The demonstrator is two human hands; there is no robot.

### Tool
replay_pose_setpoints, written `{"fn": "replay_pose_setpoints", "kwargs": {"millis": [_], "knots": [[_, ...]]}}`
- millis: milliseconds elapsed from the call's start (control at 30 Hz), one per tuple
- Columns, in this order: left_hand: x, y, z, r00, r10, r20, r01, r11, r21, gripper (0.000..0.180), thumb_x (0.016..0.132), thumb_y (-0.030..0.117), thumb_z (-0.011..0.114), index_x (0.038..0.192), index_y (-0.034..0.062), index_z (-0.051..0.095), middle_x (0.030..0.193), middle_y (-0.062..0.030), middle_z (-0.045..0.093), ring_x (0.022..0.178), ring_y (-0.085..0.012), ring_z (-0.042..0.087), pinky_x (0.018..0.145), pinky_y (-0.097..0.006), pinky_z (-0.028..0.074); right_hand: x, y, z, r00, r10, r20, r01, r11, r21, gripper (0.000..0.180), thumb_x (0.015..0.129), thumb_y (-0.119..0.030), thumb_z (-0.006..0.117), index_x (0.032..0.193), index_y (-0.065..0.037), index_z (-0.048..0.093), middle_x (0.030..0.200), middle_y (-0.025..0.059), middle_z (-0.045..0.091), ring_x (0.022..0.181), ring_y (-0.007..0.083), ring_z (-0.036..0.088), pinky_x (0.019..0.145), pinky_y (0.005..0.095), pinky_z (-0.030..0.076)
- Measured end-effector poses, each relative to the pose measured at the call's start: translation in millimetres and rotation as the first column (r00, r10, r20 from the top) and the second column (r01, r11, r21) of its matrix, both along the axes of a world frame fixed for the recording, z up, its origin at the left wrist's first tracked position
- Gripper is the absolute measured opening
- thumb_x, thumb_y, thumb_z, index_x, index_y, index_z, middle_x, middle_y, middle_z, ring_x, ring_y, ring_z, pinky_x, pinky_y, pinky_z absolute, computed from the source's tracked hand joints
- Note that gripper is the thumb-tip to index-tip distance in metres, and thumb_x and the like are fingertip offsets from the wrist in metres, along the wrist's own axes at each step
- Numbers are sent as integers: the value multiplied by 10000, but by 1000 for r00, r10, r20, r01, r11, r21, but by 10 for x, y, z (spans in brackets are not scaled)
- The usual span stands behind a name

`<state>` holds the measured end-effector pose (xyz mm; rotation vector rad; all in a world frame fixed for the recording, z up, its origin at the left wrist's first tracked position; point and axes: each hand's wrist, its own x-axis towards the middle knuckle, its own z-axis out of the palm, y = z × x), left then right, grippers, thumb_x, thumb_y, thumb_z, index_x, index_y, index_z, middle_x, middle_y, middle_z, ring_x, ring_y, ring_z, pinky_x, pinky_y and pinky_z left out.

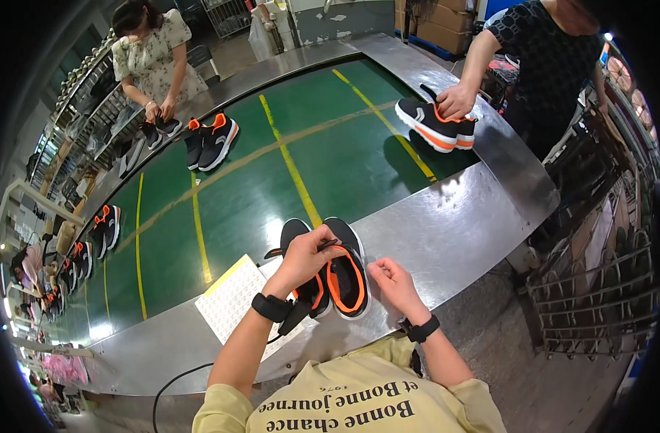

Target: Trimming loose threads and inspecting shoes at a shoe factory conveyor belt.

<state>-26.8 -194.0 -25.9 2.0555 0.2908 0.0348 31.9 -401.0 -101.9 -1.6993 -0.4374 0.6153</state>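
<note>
In front of me a pair of black shoes with orange lining and white soles stands on the metal edge of the table, toes pointing away. My left hand (306, 258) reaches over the left shoe (294, 229). Its thumb and fingers pinch a black strap at the opening of the right shoe (346, 278). Another dark strap end sticks out to the left of the left shoe. My right hand (396, 287) hovers just right of the right shoe, apart from it. Its fingers are curled in, and nothing shows between them.
Under my left forearm lies a white printed sheet (232, 303) with a yellow edge. Beyond is a green conveyor belt (236, 195) with yellow lines and more shoes (213, 141). A co-worker at right holds a shoe pair (438, 128); another works at far left. A wire rack (597, 296) stands right.
</note>
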Motion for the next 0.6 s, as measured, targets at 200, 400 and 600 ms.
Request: {"fn": "replay_pose_setpoints", "kwargs": {"millis": [200, 400, 600], "knots": [[21, -52, 56, 999, 17, -45, -18, 1000, -6, 173, 802, 78, 669, 909, 23, 545, 877, -37, 630, 800, -95, 590, 709, -244, 472, 53, 87, 18, 1000, -14, -10, 15, 1000, 22, 229, 832, -269, 642, 830, -42, 616, 567, -29, 519, 531, 35, 431, 497, 210, 353], [-163, -41, 207, 892, 274, 360, -180, 945, -274, 186, 847, 85, 615, 1001, 28, 528, 887, -50, 597, 824, -123, 605, 757, -263, 497, 217, -146, 107, 834, -250, -492, 347, 931, 115, 166, 853, -227, 624, 832, -70, 576, 608, -99, 452, 503, -4, 356, 459, 166, 285], [-969, 511, -60, 746, 633, 209, -462, 716, -523, 155, 866, 186, 604, 883, 38, 565, 691, -22, 600, 687, -98, 606, 600, -224, 484, 103, -194, 360, 923, -258, -287, 315, 932, 177, 148, 873, -195, 593, 913, -66, 534, 621, -99, 430, 507, -10, 315, 445, 169, 261]]}}
